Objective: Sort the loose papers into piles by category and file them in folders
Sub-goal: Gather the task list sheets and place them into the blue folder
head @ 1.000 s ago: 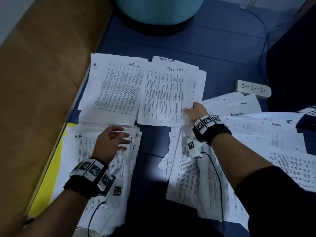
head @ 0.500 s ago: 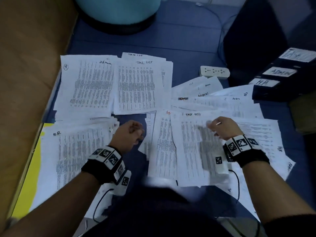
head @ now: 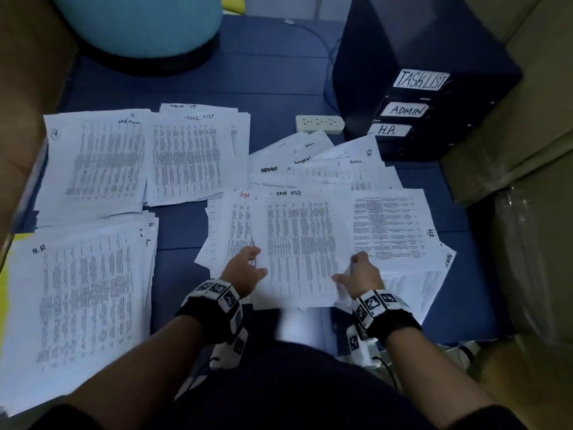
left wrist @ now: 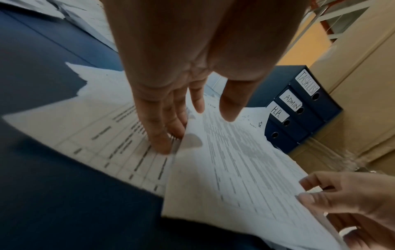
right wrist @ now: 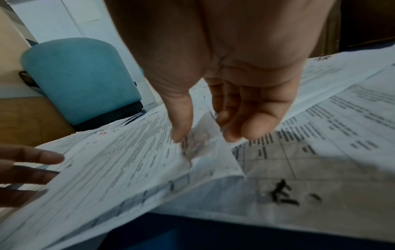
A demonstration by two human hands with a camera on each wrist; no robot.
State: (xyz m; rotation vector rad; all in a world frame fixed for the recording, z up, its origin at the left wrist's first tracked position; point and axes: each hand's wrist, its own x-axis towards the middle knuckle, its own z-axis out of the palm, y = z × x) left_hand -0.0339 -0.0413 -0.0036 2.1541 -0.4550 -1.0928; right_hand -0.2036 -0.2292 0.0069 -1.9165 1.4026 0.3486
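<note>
A printed sheet headed TASK LIST [head: 297, 243] lies raised on top of the loose heap [head: 328, 169] in front of me. My right hand [head: 350, 271] pinches its near right corner, thumb on top [right wrist: 181, 132] and fingers curled beneath. My left hand [head: 252, 259] is at the sheet's left edge, with straight fingers [left wrist: 162, 138] slid under it and the thumb above. Sorted piles lie to the left: admin [head: 96, 162], task list [head: 195, 156] and H.R. [head: 77, 299]. Three dark blue folders stand at the back right, labelled TASKLIST [head: 420, 80], ADMIN [head: 406, 110] and H.R. [head: 387, 130].
A white power strip [head: 319, 124] lies behind the loose heap. A teal stool [head: 139, 23] stands at the back. Cardboard boxes [head: 511, 150] close off the right side and a wooden panel [head: 28, 72] the left. Everything lies on a blue mat [head: 263, 79].
My right hand left the task list pile and came back to the loose heap. My left hand left the H.R. pile. Both now meet at one task list sheet.
</note>
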